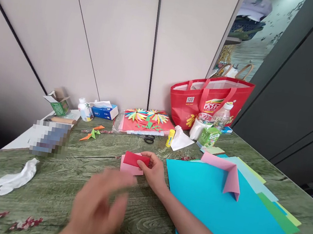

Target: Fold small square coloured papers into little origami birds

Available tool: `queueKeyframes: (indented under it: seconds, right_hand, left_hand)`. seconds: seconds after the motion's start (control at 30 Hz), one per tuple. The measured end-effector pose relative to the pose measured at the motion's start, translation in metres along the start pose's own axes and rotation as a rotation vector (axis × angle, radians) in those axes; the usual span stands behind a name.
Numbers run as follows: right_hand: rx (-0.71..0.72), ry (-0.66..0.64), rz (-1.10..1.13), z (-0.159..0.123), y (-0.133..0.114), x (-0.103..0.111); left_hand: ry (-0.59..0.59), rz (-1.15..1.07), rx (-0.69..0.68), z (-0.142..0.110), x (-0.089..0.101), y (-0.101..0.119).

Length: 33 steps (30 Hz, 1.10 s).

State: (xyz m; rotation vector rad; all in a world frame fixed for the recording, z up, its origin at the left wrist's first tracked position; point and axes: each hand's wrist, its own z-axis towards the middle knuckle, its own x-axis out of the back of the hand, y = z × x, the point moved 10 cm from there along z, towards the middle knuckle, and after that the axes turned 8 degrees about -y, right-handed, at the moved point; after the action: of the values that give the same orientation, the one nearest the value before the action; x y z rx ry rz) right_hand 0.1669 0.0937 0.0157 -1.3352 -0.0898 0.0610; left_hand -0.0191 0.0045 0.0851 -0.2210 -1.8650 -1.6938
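My right hand (152, 170) pinches a small red piece of paper (132, 159) between thumb and fingers. Under or behind it lies a pink piece of paper (131, 170), its edges showing around the red one; I cannot tell if the two are joined. Nearer to me, my left hand (101, 203) is raised over the table and blurred by motion. Its thumb and forefinger stand apart, with nothing seen between them. A folded pink strip (225, 167) rests on a big blue sheet (218, 214) at the right.
Coloured sheets (277, 215) stick out beneath the blue one. Farther back are a glue stick (170, 138), black scissors (149, 139), paper decorations (146, 115), a red bag (185, 105), a milk carton (208, 137) and a bottle (222, 115). A crumpled tissue (17, 177) lies left.
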Motion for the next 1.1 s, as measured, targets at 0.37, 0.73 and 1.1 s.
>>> queueKeyframes:
  seconds: [0.37,0.73,1.1]
  right_hand:
    - [-0.032,-0.024,0.057,0.002,0.004,-0.002]
    - [-0.141,-0.063,0.018,0.002,0.022,-0.007]
    - [-0.227,-0.071,0.041,0.001,0.026,-0.006]
  left_hand:
    - [-0.655,-0.969,0.037,0.079,-0.102,-0.027]
    - [-0.661,-0.87,0.074,0.068,-0.116,-0.042]
    - [-0.645,-0.89,0.1,0.068,-0.12,-0.045]
